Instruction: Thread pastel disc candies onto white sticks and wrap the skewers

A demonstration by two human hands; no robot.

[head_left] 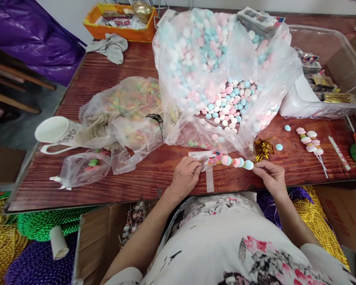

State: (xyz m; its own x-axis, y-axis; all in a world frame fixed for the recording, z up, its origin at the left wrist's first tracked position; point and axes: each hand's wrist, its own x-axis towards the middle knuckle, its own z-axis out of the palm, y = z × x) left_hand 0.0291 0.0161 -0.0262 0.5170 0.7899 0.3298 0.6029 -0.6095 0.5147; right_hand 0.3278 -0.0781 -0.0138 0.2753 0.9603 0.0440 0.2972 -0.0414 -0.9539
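Observation:
My left hand (186,174) is closed, pinching the left end of a small printed packet (211,157) where a skewer of pastel candy-like pieces (236,162) begins. Pink, white and pale blue rounds with small green and orange bits make up the skewer, held level just above the table's front edge. At its right end, by the blue piece, the fingers of my right hand (271,176) pinch the tip. Behind that hand lies a gold tinsel tuft (264,149). Two finished-looking skewers (310,140) lie to the right, sticks toward me.
A large clear bag of pastel rounds (192,51) fills the table's back middle. Left of it are a bag of coloured bits (127,99), a white mug (55,130) and a small bag (84,168). A clear plastic bin (323,107) stands right; bead strands (44,221) lie below.

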